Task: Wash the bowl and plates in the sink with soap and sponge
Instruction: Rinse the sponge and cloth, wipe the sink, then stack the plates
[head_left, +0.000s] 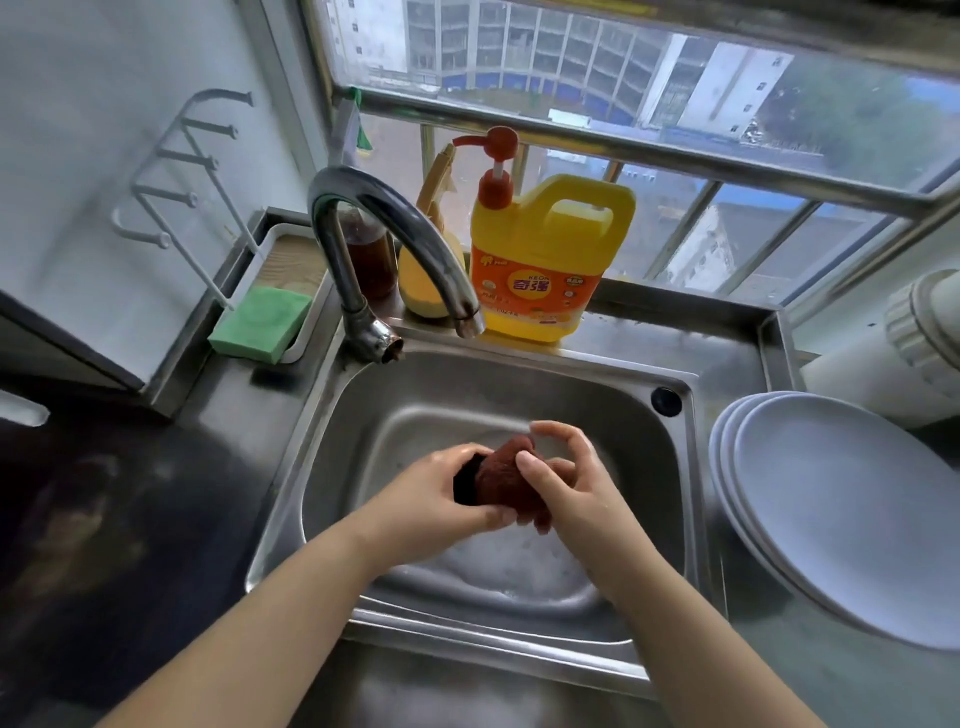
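Over the steel sink (613, 395), both my hands hold a dark red-brown sponge (506, 480). My left hand (441, 499) grips its left and under side. My right hand (563, 486) pinches its right side, thumb on top and forefinger arched above. Below them, a pale bowl (511, 566) with soapy water lies on the sink floor, partly hidden by my arms. Several white plates (852, 514) are stacked on the counter to the right of the sink. A yellow soap jug with a red pump (545, 260) stands on the ledge behind the sink.
The curved tap (395, 244) arches over the sink's back left; no water visibly runs from it. A green sponge (262, 322) lies in a white tray at the left. A brown bottle (371, 260) and a yellow bottle (426, 280) stand behind the tap. White hooks (176, 171) hang on the left wall.
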